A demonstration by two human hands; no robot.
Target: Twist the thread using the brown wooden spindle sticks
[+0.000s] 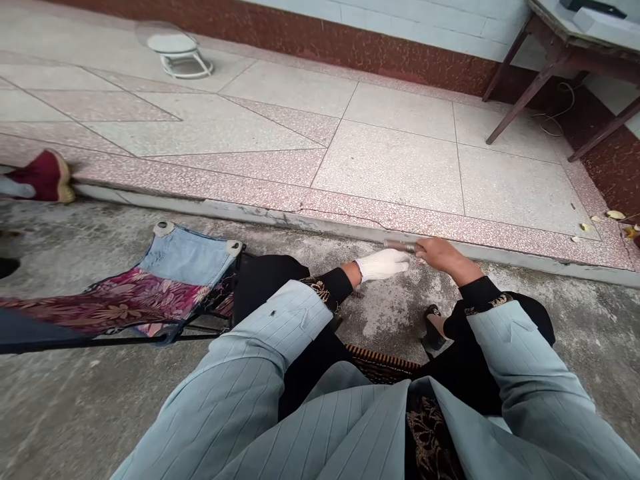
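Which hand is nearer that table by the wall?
Right. In view, the right hand is below and left of the table; the gloved left hand is farther left.

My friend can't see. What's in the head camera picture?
A person's bare right hand holds a brownish tool close to their white-gloved left hand, over grey ground. Around them are a tiled floor, a stool, a wooden table and a cloth chair.

Single head-worn view, facing forward and down, jacket [340,427] near, wall [425,27] far
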